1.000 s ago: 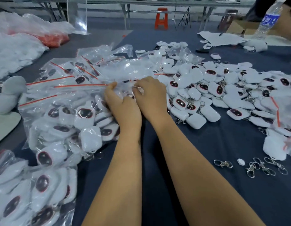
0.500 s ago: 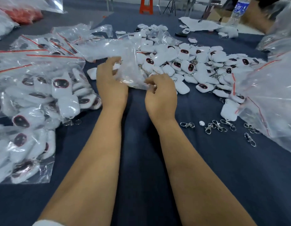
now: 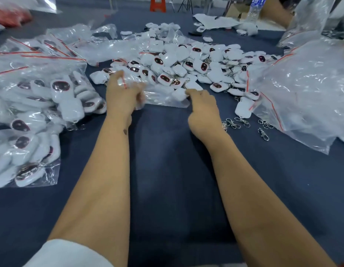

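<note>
Two hands (image 3: pixel 123 99), one bottle (image 3: pixel 254 7), one stool (image 3: pixel 157 4), countless white cases (image 3: pixel 168 59).

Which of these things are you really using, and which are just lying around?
In use: clear bag held in the left hand; white case by the right hand; loose pile of white cases.
Lying about: filled bags; metal clasps; water bottle; orange stool.
</note>
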Motion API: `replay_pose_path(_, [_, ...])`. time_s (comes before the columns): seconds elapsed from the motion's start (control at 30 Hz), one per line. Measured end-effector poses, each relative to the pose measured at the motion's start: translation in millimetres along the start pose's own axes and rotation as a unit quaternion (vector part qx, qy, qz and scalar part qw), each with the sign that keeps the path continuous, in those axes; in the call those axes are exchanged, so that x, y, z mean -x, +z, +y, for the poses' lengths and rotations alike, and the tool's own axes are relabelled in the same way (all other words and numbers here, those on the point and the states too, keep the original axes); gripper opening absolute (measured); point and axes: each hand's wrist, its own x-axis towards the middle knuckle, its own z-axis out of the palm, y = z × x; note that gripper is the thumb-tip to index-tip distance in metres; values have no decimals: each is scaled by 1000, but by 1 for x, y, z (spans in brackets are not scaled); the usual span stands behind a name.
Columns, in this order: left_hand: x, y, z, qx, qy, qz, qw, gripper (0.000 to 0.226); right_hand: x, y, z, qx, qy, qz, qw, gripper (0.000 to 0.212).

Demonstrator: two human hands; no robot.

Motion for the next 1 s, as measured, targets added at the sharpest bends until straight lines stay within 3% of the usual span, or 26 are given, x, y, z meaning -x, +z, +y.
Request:
replay_pose_path(0.07, [1, -8, 9, -4, 51, 95, 994, 50, -6, -12, 11, 20, 54, -4, 998, 63])
replay_pose_path(0.17, [-3, -18, 31, -64, 232, 236, 942, 37, -11, -23, 10, -41, 93, 49, 994, 52])
replay_pose_path(0.23, [-1, -14, 49, -92, 331, 246, 906, 28, -15, -22, -6, -201, 100, 95, 970, 40])
replay_pose_path(0.3, [5, 2, 58, -170, 392, 214, 878, 23, -18, -20, -30, -408, 101, 75, 904, 23])
replay_pose_path(0.37, [12, 24, 55, -268, 360, 128, 885, 27, -23, -15, -52, -560, 108, 24, 821, 12])
replay_pose_path(0.4, [16, 35, 50, -303, 316, 71, 897, 28, -25, -11, -58, -592, 109, 4, 799, 15])
replay_pose_path(0.5, [27, 53, 21, -341, 186, -47, 920, 14, -30, 3, -55, -538, 129, 0, 833, 19])
replay_pose_path(0.6, [38, 58, -4, -332, 166, -93, 924, 19, -29, 13, -37, -493, 150, 32, 857, 15])
replay_pose_path(0.77, [35, 52, -11, -282, 183, -81, 938, 24, -30, 17, -29, -530, 145, 38, 834, 13])
replay_pose_path(0.9, [37, 48, -9, -237, 155, -74, 956, 66, -26, 17, -32, -545, 132, 37, 827, 12])
replay_pose_path(1.0, [38, 48, -8, -235, 164, -69, 956, 52, -25, 16, -33, -550, 128, 33, 825, 13])
